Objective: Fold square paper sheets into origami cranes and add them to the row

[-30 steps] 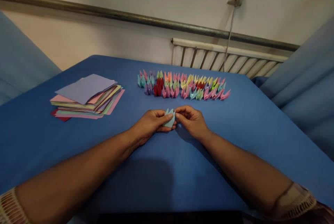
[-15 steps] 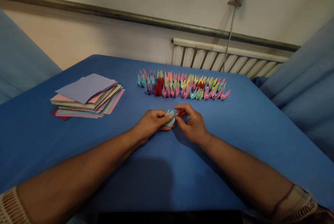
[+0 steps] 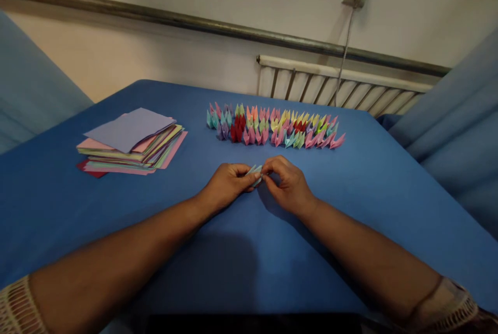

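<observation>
A small light-blue folded paper crane [image 3: 256,170] is held just above the blue table, between my two hands. My left hand [image 3: 231,180] is closed on its body, thumb on top and fingers beneath. At the crane's right end, the thumb and forefinger of my right hand [image 3: 287,182] pinch a tip of the paper. My fingers hide part of the crane. Beyond the hands stand rows of folded paper cranes [image 3: 261,136] in pink, red, yellow, green, blue and purple.
On the left lies a loose stack of coloured paper sheets [image 3: 128,134], a purple one on top. The blue table [image 3: 116,209] reaches a wall with a metal pipe [image 3: 218,28] and a radiator [image 3: 303,85]. Blue curtains [image 3: 462,121] hang at both sides.
The thumb and forefinger of my right hand have closed together on the crane's tip. The crane has tilted a little in my left hand and shows less of its side.
</observation>
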The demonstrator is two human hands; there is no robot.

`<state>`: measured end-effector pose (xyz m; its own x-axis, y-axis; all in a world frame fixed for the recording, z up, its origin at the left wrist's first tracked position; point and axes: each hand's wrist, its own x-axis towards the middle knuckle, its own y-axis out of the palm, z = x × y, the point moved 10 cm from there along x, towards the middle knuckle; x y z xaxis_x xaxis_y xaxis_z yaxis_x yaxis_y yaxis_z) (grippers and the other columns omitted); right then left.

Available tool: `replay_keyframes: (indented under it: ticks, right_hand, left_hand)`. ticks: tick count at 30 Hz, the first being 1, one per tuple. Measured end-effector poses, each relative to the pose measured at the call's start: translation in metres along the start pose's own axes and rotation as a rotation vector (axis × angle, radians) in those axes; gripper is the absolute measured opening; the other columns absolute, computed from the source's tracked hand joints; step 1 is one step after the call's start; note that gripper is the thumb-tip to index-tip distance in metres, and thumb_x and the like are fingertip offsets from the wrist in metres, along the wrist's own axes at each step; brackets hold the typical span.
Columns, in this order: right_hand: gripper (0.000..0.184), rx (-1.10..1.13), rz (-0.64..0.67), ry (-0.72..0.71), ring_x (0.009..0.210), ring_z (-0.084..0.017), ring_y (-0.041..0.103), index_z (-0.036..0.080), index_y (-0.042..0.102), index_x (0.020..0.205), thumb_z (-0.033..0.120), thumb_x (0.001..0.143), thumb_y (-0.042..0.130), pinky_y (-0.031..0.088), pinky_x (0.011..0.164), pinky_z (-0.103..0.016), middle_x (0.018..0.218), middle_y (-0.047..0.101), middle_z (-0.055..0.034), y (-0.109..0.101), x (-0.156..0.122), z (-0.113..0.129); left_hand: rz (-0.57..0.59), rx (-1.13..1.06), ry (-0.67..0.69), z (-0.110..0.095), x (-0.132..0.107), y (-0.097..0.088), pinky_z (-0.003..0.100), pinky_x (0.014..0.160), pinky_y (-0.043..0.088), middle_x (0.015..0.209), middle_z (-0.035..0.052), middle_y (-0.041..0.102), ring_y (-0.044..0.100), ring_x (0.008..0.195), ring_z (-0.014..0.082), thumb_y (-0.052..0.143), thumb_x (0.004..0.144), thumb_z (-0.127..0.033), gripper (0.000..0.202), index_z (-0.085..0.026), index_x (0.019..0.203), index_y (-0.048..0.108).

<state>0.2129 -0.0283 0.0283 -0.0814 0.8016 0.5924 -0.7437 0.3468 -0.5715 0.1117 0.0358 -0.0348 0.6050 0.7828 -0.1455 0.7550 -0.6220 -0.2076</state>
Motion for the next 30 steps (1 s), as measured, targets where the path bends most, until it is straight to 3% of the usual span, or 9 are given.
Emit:
replay_keyframes:
  ticks: [7, 13, 30]
  right_hand:
    - [0.011, -0.154, 0.001, -0.016, 0.086, -0.020, 0.059, 0.021, 0.058, 0.088, 0.013, 0.087, 0.051, 0.047, 0.078, -0.034, 0.090, 0.064, -0.0069, -0.001, 0.000, 0.005]
    - [0.009, -0.135, -0.035, -0.016, 0.087, -0.021, 0.060, 0.021, 0.059, 0.090, 0.015, 0.088, 0.053, 0.047, 0.079, -0.035, 0.090, 0.065, -0.0065, -0.004, -0.002, 0.005]
    - [0.010, -0.128, -0.055, -0.009, 0.092, -0.021, 0.062, 0.022, 0.059, 0.091, 0.015, 0.086, 0.053, 0.048, 0.082, -0.038, 0.097, 0.067, -0.0074, -0.007, -0.003, 0.012]
  left_hand:
    - [-0.014, -0.135, -0.042, 0.000, -0.002, 0.002, 0.022, 0.063, 0.048, 0.071, 0.0006, 0.063, 0.055, 0.066, 0.0111, 0.072, 0.071, -0.051, 0.037, -0.014, 0.076, 0.071]
    - [-0.046, -0.256, -0.094, 0.001, -0.005, 0.002, 0.023, 0.069, 0.050, 0.075, 0.0013, 0.065, 0.057, 0.070, 0.0115, 0.078, 0.066, -0.046, 0.035, -0.015, 0.079, 0.072]
    - [-0.112, -0.231, -0.051, -0.001, -0.004, -0.006, 0.025, 0.067, 0.047, 0.076, 0.0024, 0.069, 0.059, 0.069, 0.0137, 0.080, 0.064, -0.046, 0.034, -0.016, 0.077, 0.073]
